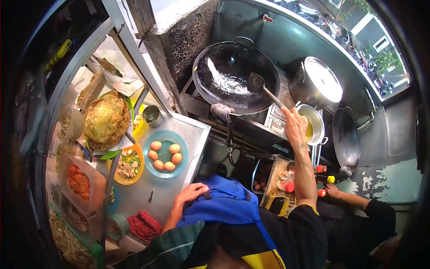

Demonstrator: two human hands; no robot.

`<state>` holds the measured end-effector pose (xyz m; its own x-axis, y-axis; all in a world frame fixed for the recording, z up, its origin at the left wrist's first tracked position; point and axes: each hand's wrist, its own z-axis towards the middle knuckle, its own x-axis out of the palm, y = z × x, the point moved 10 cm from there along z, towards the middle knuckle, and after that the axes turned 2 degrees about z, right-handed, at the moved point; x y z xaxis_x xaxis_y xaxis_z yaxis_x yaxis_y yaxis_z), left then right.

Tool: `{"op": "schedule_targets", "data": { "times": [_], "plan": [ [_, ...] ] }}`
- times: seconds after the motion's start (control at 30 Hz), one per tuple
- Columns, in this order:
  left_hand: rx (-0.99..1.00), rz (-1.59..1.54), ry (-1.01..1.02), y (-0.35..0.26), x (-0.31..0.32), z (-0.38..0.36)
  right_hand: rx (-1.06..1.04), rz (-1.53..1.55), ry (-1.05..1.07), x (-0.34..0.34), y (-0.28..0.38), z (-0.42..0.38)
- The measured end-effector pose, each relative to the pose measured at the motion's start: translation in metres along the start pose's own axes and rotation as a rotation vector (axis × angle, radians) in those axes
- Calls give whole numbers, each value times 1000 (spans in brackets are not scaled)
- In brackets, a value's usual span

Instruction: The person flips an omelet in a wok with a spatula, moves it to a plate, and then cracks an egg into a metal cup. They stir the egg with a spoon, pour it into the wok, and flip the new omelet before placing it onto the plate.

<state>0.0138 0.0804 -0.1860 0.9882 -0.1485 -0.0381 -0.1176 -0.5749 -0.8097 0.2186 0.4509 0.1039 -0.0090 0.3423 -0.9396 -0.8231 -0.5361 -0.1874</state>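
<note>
My right hand (294,126) is closed around the wooden handle of a wok spatula (271,95). The spatula's dark head rests inside a large black wok (233,58), where a shiny wet patch shows on the metal. Just beside this hand stands a metal pot (317,120) with yellowish liquid, partly hidden by my wrist. My left hand (191,193) lies with fingers extended against the blue apron (219,199) at my waist, near the counter edge, holding nothing. A greyish cloth bundle (221,110) sits on the wok's near handle.
Left on the metal counter (183,134) are a blue plate (154,169) of several eggs, an orange bowl (130,179) and a stack of omelettes (106,119). A lidded pot (309,87) and second wok (346,139) stand right. Another person's hand (332,191) is near the bottles.
</note>
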Motion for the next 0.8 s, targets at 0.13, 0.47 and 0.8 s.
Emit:
{"op": "schedule_targets", "data": {
  "times": [0.13,0.47,0.8],
  "plan": [
    [98,-109,-40,-30,-12,-6,-2,64,42,10,-11,-9],
    [307,-366,-286,-79,-51,-26,41,505,63,46,-16,6],
    [356,-374,-734,-90,-115,-66,810,2387,449,213,86,17]
  ]
}}
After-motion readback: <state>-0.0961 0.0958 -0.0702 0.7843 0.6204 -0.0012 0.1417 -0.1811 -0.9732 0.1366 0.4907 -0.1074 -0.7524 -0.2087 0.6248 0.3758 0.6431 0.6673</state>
